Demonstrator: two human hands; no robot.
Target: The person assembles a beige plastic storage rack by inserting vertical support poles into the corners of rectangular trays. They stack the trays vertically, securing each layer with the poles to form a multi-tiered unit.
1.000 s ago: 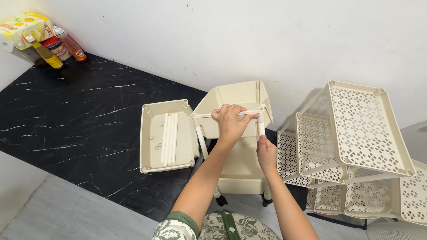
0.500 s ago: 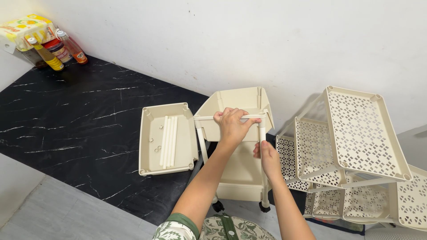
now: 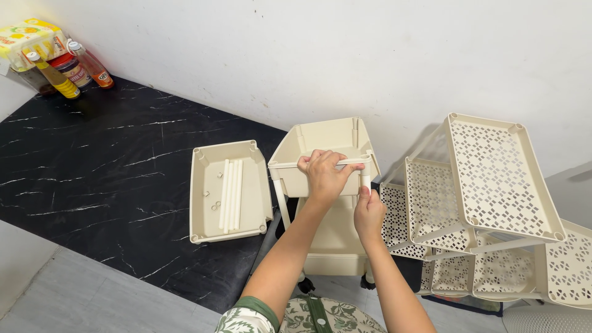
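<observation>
- The cream upper tray (image 3: 324, 154) of the little cart sits in the middle of the scene, just near the white wall, raised on slim posts above the cart's lower tray (image 3: 336, 243).
- Your left hand (image 3: 325, 174) is clenched over the tray's near rim, fingers curled on top of it.
- Your right hand (image 3: 369, 213) is wrapped around the white post (image 3: 365, 180) under the tray's near right corner; half a second ago it was lower and a touch further right, so it has slid up toward the joint, and the post looks close to seated.
- To the left, a loose cream tray (image 3: 229, 190) lies flat on the black marbled floor mat (image 3: 98, 154), holding spare white rods (image 3: 231, 194) and a few small fittings.
- To the right stands a perforated cream rack (image 3: 493, 185), tilted, well apart from your hands.
- Far left, bottles and a packet (image 3: 52, 58) stand against the wall.
</observation>
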